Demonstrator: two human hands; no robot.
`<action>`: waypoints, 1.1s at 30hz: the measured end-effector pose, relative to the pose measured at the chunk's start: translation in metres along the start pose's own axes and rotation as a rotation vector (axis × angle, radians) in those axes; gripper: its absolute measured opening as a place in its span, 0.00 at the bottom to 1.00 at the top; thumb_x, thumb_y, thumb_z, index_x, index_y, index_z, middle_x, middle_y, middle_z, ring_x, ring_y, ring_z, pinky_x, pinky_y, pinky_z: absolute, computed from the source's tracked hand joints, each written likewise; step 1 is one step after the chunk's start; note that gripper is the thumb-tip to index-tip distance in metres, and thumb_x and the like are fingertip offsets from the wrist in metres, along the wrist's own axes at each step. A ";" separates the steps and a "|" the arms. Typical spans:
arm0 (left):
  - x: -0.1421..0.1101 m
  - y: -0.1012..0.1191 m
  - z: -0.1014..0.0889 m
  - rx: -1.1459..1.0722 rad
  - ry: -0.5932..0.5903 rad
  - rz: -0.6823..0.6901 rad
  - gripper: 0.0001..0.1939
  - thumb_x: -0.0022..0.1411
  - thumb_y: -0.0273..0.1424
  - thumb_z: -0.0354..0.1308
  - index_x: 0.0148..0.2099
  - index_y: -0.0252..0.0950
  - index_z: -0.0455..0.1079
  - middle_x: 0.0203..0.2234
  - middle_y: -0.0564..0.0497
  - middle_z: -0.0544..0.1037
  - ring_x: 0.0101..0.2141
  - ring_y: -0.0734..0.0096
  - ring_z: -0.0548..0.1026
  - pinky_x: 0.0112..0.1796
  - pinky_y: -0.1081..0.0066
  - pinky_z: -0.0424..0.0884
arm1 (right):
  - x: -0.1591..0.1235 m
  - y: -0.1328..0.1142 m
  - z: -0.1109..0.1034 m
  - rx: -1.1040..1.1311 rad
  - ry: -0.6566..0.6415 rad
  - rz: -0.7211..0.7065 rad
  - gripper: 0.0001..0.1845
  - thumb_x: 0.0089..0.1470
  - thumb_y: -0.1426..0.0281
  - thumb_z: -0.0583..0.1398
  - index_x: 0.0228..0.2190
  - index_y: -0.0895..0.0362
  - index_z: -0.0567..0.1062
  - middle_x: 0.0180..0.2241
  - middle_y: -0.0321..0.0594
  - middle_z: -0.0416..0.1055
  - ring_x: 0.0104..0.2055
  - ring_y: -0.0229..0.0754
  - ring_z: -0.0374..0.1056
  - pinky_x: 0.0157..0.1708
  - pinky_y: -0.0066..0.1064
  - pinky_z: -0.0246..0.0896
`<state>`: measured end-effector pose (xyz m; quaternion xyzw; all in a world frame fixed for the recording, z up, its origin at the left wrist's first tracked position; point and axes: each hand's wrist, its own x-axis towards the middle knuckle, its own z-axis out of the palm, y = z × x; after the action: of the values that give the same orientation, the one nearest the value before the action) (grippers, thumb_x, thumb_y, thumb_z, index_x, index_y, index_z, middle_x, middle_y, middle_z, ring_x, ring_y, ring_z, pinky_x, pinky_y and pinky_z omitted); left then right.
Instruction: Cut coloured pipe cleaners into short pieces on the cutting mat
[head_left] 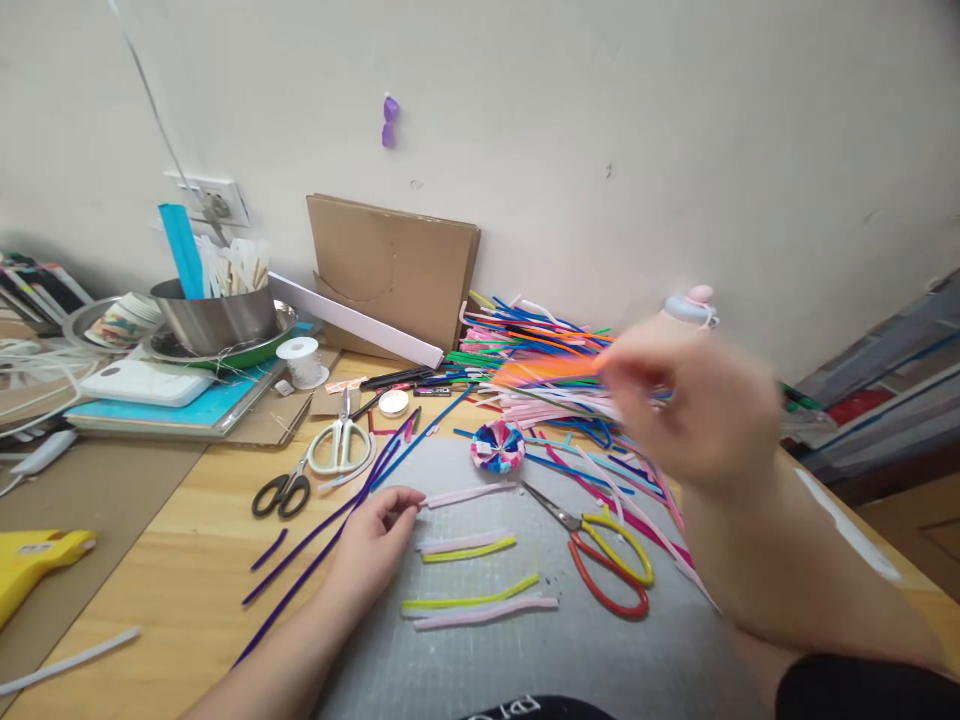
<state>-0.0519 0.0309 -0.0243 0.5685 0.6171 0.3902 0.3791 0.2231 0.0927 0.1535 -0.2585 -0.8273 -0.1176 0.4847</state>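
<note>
My left hand [381,538] rests on the grey mat, thumb and fingertips pinched at the left end of pale pink pipe cleaner pieces [472,495]. My right hand [694,410] is raised at the right, smeared by motion, its fingers closed on an orange pipe cleaner [551,371] that shows as a blurred streak. Nearer me on the mat lie two pairs of cut pieces, each with a yellow pipe cleaner [469,551] beside a pale pink one. Scissors with red and yellow handles [611,560] lie to their right, blades slightly apart.
A heap of coloured pipe cleaners [525,400] lies against the wall behind a round multicoloured piece [498,447]. White-handled scissors [341,445], black-handled scissors [281,494] and long purple pipe cleaners [315,540] lie left. A yellow glue gun [37,565] sits far left.
</note>
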 end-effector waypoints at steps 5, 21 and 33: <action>-0.007 0.014 -0.006 -0.017 -0.081 0.105 0.16 0.61 0.40 0.48 0.40 0.36 0.72 0.33 0.48 0.77 0.35 0.66 0.73 0.36 0.68 0.68 | -0.079 -0.081 0.015 -0.076 -0.960 -0.015 0.06 0.47 0.76 0.57 0.28 0.52 0.69 0.24 0.37 0.71 0.22 0.39 0.63 0.19 0.34 0.47; -0.072 0.053 0.015 0.553 -0.602 0.476 0.08 0.62 0.28 0.51 0.34 0.39 0.71 0.30 0.52 0.74 0.34 0.68 0.71 0.36 0.66 0.66 | -0.168 -0.140 0.031 0.213 -0.840 0.531 0.09 0.61 0.72 0.49 0.34 0.56 0.69 0.31 0.37 0.72 0.32 0.38 0.67 0.29 0.28 0.53; -0.116 -0.010 -0.013 0.466 -0.357 0.352 0.11 0.64 0.34 0.50 0.31 0.38 0.69 0.29 0.51 0.72 0.33 0.69 0.70 0.35 0.66 0.67 | -0.203 -0.129 -0.001 0.113 -0.860 0.391 0.13 0.62 0.73 0.49 0.39 0.53 0.73 0.31 0.36 0.73 0.32 0.38 0.68 0.28 0.29 0.52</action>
<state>-0.0600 -0.0855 -0.0250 0.7970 0.5059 0.1927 0.2679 0.2344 -0.0795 -0.0143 -0.4080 -0.8938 0.1386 0.1247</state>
